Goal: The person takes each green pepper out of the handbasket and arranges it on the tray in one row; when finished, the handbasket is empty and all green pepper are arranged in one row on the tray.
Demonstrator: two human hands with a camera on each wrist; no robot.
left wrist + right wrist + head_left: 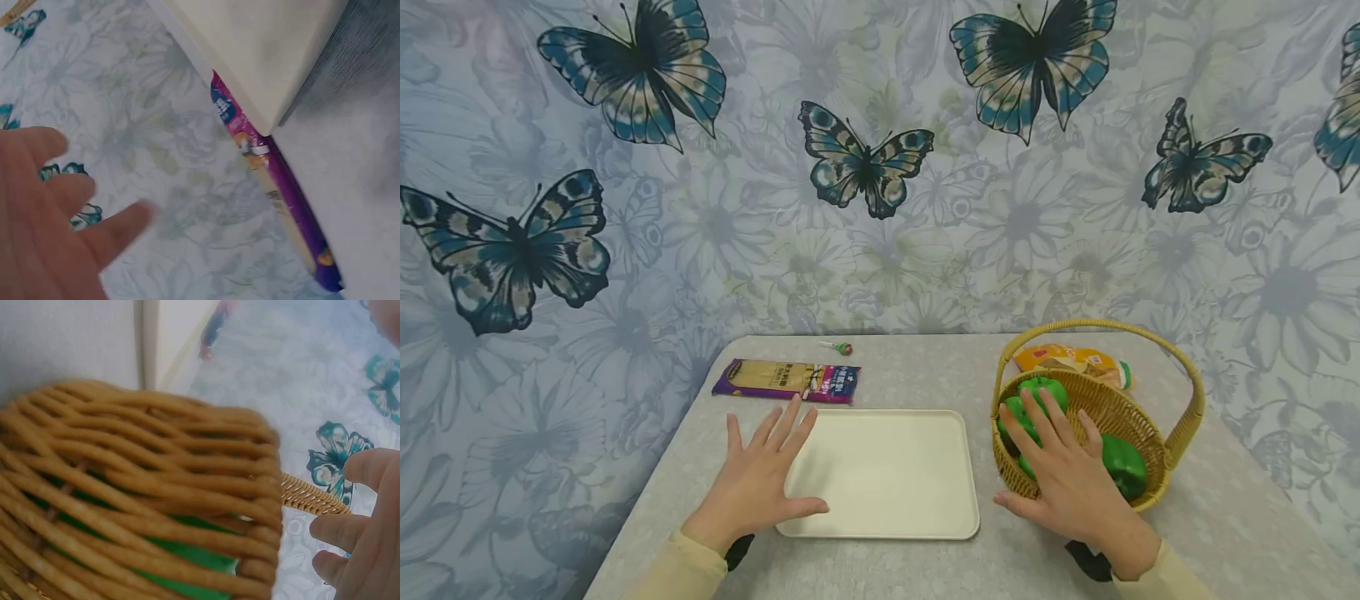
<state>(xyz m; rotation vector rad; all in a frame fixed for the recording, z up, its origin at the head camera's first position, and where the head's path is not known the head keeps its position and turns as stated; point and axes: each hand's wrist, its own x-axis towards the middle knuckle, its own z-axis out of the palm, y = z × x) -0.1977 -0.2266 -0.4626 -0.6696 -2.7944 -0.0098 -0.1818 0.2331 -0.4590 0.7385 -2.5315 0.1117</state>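
My left hand hovers with spread fingers over the left edge of a cream rectangular tray, holding nothing. With its fingers also spread, my right hand is held above the near left side of a yellow wicker basket. Green bell peppers lie in that basket, partly hidden by the hand. In the right wrist view the woven side of the basket fills much of the picture, with the right fingers apart from it. The left wrist view shows the left fingers touching nothing.
A purple and yellow noodle packet lies behind the tray at the left. A small green and red item with a pale stick is farther back. Behind the basket lies an orange bag. The basket's tall handle arches upward. A butterfly-patterned wall borders the table.
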